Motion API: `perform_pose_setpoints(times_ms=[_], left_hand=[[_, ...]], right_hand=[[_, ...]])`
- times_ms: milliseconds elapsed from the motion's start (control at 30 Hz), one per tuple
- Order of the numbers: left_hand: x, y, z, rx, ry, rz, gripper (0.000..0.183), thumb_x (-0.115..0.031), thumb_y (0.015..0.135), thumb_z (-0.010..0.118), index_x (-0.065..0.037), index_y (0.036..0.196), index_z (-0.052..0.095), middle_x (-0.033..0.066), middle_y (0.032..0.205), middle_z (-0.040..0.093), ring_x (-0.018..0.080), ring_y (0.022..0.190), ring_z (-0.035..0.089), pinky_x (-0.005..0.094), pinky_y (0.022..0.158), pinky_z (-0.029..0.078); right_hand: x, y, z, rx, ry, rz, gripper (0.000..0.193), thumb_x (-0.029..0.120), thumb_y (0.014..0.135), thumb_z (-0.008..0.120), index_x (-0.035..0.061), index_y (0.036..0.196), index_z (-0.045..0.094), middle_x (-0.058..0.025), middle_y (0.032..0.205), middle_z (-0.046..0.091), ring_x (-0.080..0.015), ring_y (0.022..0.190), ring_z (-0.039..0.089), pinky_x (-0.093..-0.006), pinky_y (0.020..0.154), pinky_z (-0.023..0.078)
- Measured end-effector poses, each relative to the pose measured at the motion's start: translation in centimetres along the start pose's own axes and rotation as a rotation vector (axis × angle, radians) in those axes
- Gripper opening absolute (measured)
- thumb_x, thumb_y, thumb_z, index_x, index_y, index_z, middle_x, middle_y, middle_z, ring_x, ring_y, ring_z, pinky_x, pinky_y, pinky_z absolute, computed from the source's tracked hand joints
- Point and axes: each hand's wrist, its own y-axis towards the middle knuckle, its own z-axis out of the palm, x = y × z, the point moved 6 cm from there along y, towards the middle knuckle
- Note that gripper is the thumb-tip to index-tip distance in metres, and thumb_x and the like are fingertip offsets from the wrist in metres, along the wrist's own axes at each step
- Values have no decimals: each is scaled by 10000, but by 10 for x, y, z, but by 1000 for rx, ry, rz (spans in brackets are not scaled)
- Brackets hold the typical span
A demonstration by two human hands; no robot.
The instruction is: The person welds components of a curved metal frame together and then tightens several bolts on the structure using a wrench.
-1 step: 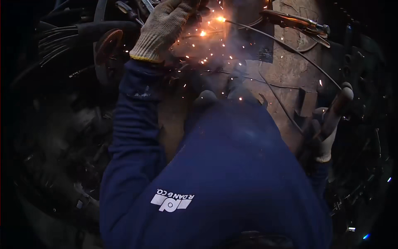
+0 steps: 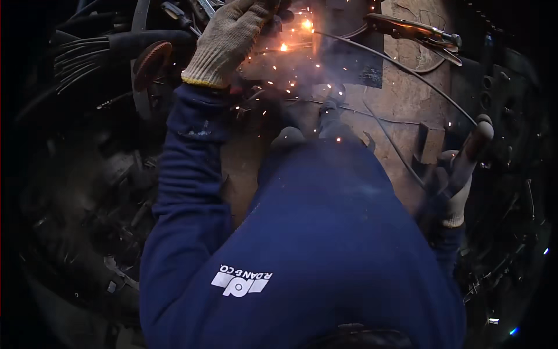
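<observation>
The right hand, in a pale knit glove, is clamped around a rod holder, which is tilted up and to the right. The right forearm is mostly hidden by the torso; only a short stretch of dark blue sleeve is shown below the glove. From the holder's upper end a thin rod is extended up and leftward, its tip brought to a bright glow with sparks scattered around it.

The left arm is bent at the elbow, its forearm raised almost upright. The back of the left hand is turned to the camera, and its fingers are slanted to the right, near the glow. They are partly lost in shadow and cut off by the upper edge, so whether anything is gripped there cannot be told.

Farther out, locking pliers are seen right of the glow, over a brown surface. Beyond the left wrist, a rust-coloured disc and dark cables are seen.
</observation>
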Motion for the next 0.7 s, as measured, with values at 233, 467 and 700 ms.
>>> perform_pose_setpoints(times_ms=[233, 467, 700], left_hand=[[-27, -3, 8, -50, 195, -95, 529, -483, 1037, 560, 4, 1213, 670, 52, 1031, 719, 115, 913, 639, 265, 818, 529], [-18, 0, 9, -57, 97, -136, 559, -493, 1033, 558, 24, 1220, 662, 92, 1038, 726, 149, 911, 661, 291, 839, 538], [-18, 0, 9, -62, 142, -109, 575, -502, 1028, 562, 26, 1235, 658, 110, 1060, 729, 163, 943, 664, 310, 860, 540]], right_hand=[[-15, -6, -7, -11, 91, 152, 307, 47, 820, 763, 1, 1081, 609, -26, 789, 603, -109, 604, 599, -248, 543, 486], [-16, -2, 1, 33, 58, 205, 338, 78, 778, 811, -18, 1045, 627, -11, 715, 608, -89, 592, 595, -245, 546, 486], [-22, 1, 4, 56, 34, 195, 336, 108, 779, 833, -2, 1033, 642, -2, 716, 612, -84, 593, 597, -242, 549, 489]])
